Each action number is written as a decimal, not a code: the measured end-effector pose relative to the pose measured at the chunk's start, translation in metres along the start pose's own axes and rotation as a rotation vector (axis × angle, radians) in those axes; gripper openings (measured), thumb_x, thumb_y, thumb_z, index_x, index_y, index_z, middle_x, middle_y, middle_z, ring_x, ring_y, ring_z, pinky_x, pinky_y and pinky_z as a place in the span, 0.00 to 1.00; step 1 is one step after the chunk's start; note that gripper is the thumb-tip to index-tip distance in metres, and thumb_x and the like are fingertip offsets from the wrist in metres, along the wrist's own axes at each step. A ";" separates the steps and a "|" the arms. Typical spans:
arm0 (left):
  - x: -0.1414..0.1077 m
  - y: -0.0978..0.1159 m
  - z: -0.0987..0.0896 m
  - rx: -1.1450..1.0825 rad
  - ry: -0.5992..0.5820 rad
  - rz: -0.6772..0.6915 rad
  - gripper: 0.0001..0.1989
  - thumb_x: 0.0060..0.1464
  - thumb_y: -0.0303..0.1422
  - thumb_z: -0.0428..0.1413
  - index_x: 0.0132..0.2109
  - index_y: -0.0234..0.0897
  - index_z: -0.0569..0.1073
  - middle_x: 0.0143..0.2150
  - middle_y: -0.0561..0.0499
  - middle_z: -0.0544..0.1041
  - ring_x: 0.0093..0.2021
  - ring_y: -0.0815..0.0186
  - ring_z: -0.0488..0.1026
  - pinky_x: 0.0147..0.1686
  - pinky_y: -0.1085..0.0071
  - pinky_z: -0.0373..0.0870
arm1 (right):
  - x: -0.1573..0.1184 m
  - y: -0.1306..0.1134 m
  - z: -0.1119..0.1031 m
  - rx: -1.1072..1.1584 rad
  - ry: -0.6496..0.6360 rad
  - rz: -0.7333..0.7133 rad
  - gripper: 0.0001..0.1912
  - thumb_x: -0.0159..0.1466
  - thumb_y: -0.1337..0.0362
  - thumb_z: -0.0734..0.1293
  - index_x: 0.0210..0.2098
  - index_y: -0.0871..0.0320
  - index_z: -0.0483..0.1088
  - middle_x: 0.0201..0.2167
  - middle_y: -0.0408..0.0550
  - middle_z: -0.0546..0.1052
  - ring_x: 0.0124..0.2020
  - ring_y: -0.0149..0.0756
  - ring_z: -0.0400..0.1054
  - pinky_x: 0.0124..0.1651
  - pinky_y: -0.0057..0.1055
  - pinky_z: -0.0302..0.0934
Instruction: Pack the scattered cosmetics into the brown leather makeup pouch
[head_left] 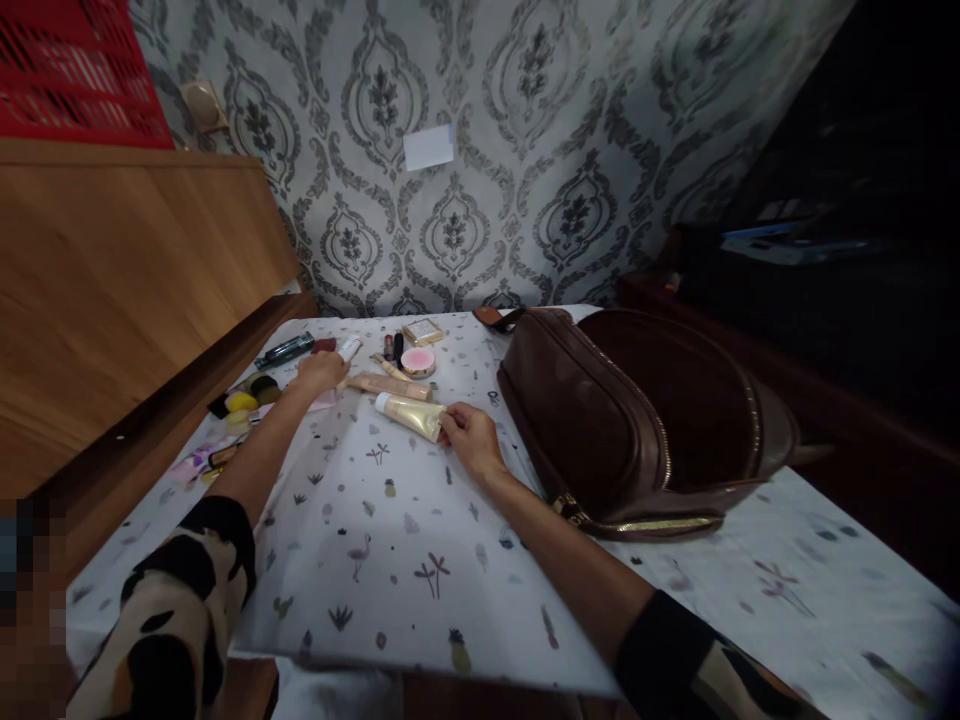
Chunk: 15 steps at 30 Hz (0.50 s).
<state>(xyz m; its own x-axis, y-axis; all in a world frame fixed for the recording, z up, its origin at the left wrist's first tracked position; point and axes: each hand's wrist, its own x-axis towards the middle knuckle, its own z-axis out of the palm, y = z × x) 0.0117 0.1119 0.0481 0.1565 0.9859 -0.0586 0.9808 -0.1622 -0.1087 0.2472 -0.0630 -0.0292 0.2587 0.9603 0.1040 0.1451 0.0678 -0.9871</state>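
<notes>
My right hand (472, 437) pinches the crimped end of a gold squeeze tube (409, 414) with a white cap, which points left just over the cloth. At the back left, my left hand (321, 373) has its fingers closed at the lower end of a small white tube (349, 348); the fingertips are partly hidden. Between the hands lies a beige tube (391, 386). Behind it are a round pink compact (418, 361), a gold square compact (423, 332) and small dark lipstick-like sticks (397, 348). A brown leather bag (581, 400) stands unzipped right of my right hand.
More cosmetics lie along the left edge, among them a dark bottle (286, 350) and a yellow sponge-like piece (241, 402). A wooden panel (135, 240) rises on the left, with a red basket (82, 80) above. The printed cloth (390, 560) covers the table up to the patterned wall.
</notes>
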 end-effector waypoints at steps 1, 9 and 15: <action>-0.001 -0.001 -0.002 -0.005 -0.024 0.023 0.24 0.63 0.40 0.45 0.54 0.30 0.78 0.58 0.32 0.76 0.58 0.45 0.74 0.53 0.58 0.70 | 0.000 0.000 0.000 -0.002 0.000 0.000 0.07 0.59 0.65 0.62 0.25 0.56 0.68 0.17 0.40 0.73 0.19 0.32 0.69 0.26 0.26 0.64; -0.013 -0.002 -0.017 -0.072 -0.253 0.255 0.24 0.46 0.35 0.60 0.53 0.38 0.78 0.52 0.48 0.81 0.48 0.59 0.77 0.42 0.75 0.71 | 0.000 -0.001 0.000 -0.020 0.006 -0.012 0.06 0.59 0.66 0.62 0.26 0.56 0.68 0.17 0.39 0.72 0.19 0.33 0.69 0.27 0.27 0.64; -0.025 0.022 -0.004 -0.031 -0.037 0.081 0.23 0.63 0.45 0.48 0.54 0.34 0.75 0.56 0.36 0.78 0.54 0.49 0.75 0.47 0.63 0.70 | 0.001 0.002 0.001 -0.045 0.016 -0.023 0.04 0.59 0.67 0.62 0.30 0.56 0.68 0.18 0.38 0.73 0.19 0.32 0.69 0.26 0.27 0.64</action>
<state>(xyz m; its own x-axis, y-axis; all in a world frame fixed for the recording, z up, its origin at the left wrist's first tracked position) 0.0294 0.0839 0.0511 0.2315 0.9674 -0.1031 0.9683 -0.2393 -0.0712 0.2467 -0.0615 -0.0316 0.2695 0.9543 0.1291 0.1938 0.0776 -0.9780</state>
